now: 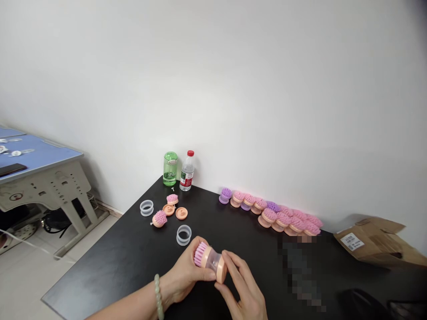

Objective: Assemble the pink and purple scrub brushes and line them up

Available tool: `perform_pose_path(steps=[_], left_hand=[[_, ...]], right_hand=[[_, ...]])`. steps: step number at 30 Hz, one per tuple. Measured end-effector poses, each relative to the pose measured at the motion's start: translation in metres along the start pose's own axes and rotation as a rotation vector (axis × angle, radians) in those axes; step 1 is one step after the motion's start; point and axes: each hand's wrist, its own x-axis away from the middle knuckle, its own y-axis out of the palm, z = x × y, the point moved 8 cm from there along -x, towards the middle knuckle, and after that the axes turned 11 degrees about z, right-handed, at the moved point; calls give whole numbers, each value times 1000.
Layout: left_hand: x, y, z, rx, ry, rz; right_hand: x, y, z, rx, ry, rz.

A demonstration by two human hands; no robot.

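Note:
My left hand (185, 273), with a beaded bracelet on its wrist, is closed around a scrub brush (212, 261). The brush lies tilted, its pink bristles toward the left, with a clear middle and a peach cap at the right end. My right hand (245, 289) grips that cap between thumb and fingers. Beyond my hands lie two clear rings (183, 235), two peach round caps (182, 214) and two pink bristle heads (159, 218). A small white pin-like piece (172, 189) is farther back.
Several pink and purple brushes (268, 216) stand along the wall on the black table (110, 266). A green bottle (170, 170) and a red-capped water bottle (187, 172) occupy the far corner. At right is an opened cardboard box (370, 242); a blue table (50, 153) stands left.

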Motion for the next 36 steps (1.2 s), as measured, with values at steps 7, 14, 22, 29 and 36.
perform_pose_path(steps=[7, 14, 22, 29, 36], left_hand=[[-2, -2, -2, -46, -6, 8], [-2, -1, -8, -18, -78, -17], [0, 2, -7, -9, -82, -33], [-3, -8, 12, -282, 186, 8], [-4, -8, 15, -495, 293, -12]], right_hand=[[-6, -2, -2, -31, 0, 48], [-9, -9, -12, -75, -88, 48], [-6, -7, -11, -98, -50, 30], [-5, 0, 11, -242, 278, 4], [-5, 3, 11, -248, 352, -31]])
